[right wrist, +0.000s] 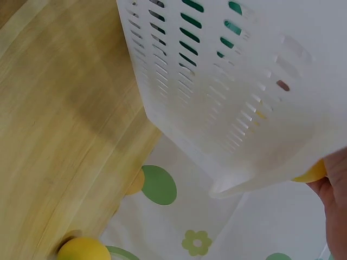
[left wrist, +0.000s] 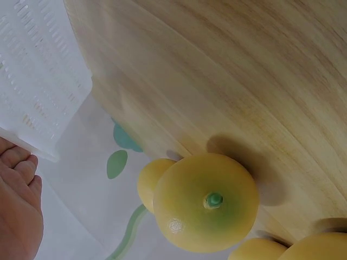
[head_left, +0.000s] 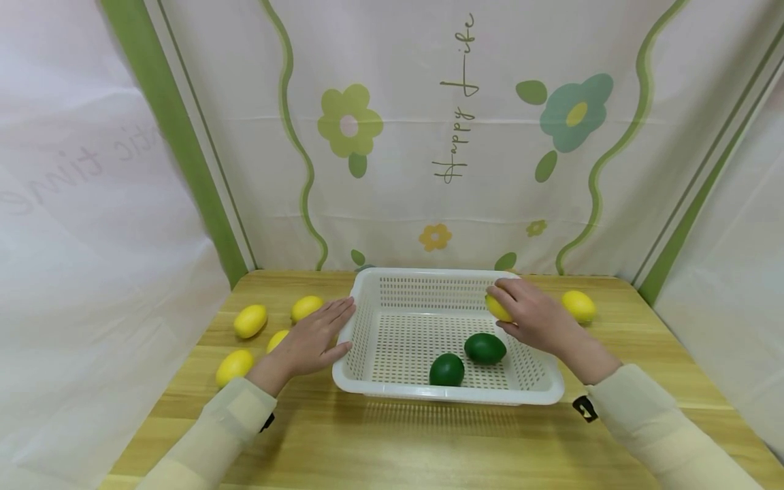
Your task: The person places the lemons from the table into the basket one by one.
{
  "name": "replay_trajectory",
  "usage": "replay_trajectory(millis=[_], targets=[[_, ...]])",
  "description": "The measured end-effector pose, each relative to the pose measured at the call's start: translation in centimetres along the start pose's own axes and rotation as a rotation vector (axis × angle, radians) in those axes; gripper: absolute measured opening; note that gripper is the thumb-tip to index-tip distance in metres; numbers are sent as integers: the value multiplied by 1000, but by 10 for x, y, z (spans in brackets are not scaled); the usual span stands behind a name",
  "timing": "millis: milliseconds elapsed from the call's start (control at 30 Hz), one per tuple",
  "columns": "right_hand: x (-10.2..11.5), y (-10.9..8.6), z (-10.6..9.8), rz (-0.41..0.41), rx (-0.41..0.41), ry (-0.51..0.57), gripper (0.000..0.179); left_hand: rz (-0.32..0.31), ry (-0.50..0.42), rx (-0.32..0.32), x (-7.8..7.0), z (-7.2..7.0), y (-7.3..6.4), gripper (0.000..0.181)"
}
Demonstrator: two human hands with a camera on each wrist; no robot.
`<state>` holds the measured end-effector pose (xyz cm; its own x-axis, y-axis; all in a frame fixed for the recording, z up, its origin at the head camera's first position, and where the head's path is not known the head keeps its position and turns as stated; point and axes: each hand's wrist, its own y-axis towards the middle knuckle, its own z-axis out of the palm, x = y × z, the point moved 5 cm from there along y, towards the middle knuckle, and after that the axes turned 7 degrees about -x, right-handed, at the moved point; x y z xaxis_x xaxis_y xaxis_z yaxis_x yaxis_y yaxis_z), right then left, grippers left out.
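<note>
A white plastic basket point(head_left: 447, 393) stands on the wooden table with two dark green lemon-shaped fruits inside, one point(head_left: 485, 348) nearer the right and one point(head_left: 446, 370) by the front wall. My right hand point(head_left: 539, 316) reaches over the basket's right side and grips a yellow lemon point(head_left: 499, 309) there; the fingers hide part of the lemon. At the basket's left rim lies my left hand point(head_left: 315, 338), its fingers extended and fingertips right at the rim, holding nothing. In the left wrist view its curled-looking fingertips point(left wrist: 24, 168) show beside the basket wall point(left wrist: 49, 81).
Several yellow lemons lie left of the basket, among them one point(head_left: 250, 321) at the back and one point(head_left: 235, 368) nearer the front. Another lemon point(head_left: 578, 307) sits right of the basket. A printed curtain point(head_left: 398, 170) hangs behind the table point(head_left: 392, 449) and at both sides.
</note>
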<state>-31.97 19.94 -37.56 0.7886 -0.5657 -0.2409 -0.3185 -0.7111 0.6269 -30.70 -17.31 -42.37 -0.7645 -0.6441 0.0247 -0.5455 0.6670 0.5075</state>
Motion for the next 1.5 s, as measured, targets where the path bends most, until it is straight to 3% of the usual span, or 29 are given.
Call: replay_trajectory(millis=[300,933,1233,1500], targets=[[-1,-2,7,26,54,66,70,-2,0,3,0,0,0,66],[-4,-9,16,188,213,137,68,-6,-14,-5,0,-1,0,71],[-7,-8,18,308,344,173,64,-13,-11,12,-1,-2,0,67],[-6,-8,18,352,390,214,63,-14,-5,19,0,-1,0,68]])
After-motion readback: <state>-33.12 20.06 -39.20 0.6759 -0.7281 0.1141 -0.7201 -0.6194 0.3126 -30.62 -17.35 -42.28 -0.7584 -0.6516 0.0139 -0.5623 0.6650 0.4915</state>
